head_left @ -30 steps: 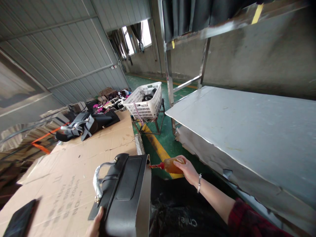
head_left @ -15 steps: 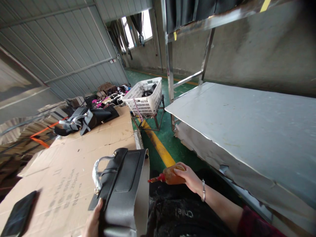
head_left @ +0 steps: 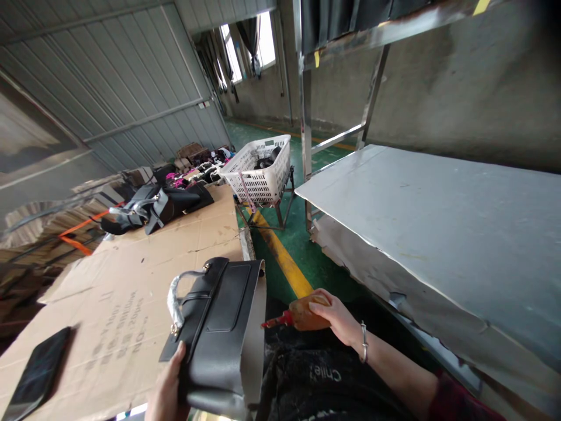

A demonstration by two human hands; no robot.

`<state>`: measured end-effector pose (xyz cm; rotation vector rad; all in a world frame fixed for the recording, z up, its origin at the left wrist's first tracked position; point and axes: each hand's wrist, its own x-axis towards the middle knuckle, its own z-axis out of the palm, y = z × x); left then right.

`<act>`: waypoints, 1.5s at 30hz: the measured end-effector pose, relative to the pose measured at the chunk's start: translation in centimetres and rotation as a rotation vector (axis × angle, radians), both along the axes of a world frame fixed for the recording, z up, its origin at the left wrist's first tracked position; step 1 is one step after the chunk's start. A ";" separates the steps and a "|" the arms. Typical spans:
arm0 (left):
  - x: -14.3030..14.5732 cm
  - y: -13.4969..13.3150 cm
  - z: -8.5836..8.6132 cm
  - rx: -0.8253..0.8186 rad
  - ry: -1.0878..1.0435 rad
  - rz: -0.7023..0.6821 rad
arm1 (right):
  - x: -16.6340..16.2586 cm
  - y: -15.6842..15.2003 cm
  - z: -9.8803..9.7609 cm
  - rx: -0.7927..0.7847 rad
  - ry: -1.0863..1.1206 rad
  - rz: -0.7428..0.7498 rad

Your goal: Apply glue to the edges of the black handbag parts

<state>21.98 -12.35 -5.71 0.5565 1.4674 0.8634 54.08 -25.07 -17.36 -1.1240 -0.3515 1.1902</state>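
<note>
A black handbag (head_left: 223, 327) lies on its side at the near edge of the cardboard-covered table (head_left: 175, 257). Clear plastic wraps its handle (head_left: 173, 301), which points left. My left hand (head_left: 169, 383) grips the bag's lower left side, thumb on top and the other fingers hidden beneath. In my right hand (head_left: 331, 316) is a squeeze bottle (head_left: 307, 313) of amber liquid with a red nozzle, held level. The nozzle tip points left, close to the bag's pale open edge (head_left: 254, 345); whether it touches cannot be told.
A phone (head_left: 37, 374) lies at the table's left. Black bags (head_left: 158, 207) are piled at its far end. Beyond stands a white basket (head_left: 258, 175) on a metal stand. A grey-topped table (head_left: 429, 216) is on the right, beside a metal rack (head_left: 305, 111).
The near end of the handbag is raised a little, with my left hand still on it. My right hand and the bottle have hardly moved. The view has shifted slightly.
</note>
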 end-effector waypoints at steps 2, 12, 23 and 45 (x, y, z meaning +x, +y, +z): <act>-0.1 0.1 -0.2 0.001 0.008 0.001 | 0.3 0.6 -0.1 -0.025 -0.017 -0.066; 0.3 -0.1 0.3 -0.010 0.002 -0.018 | 1.5 2.9 0.2 -0.054 -0.028 -0.229; 0.1 -0.1 -0.3 -0.004 0.008 0.012 | -1.2 -0.7 0.1 -0.032 0.118 0.030; 2.5 -1.0 2.3 -0.025 0.024 0.087 | -0.5 -1.2 0.0 -0.029 0.059 -0.133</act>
